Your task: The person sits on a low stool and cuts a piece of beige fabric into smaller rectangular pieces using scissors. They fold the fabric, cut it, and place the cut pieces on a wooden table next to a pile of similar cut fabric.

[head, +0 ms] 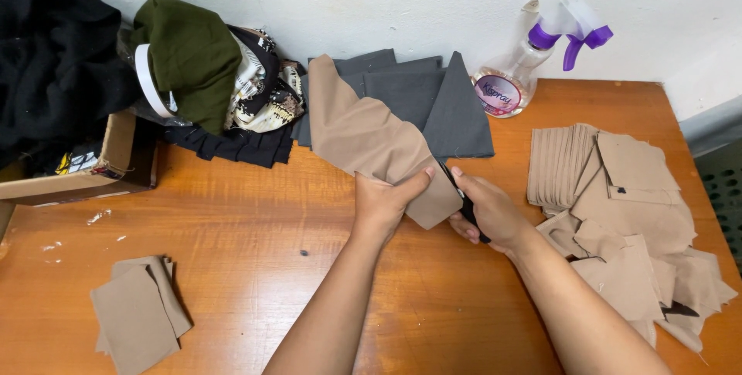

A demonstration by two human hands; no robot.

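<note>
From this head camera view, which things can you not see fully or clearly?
- Black tool in the right hand: mostly hidden by the fingers and the tan fabric strip; its kind cannot be told.
- Cardboard box: cut off by the left edge, contents covered by black cloth.
- Grey fabric pieces: partly covered by the tan strip, which the left hand holds.
- Spray bottle: nozzle blurred.
</note>
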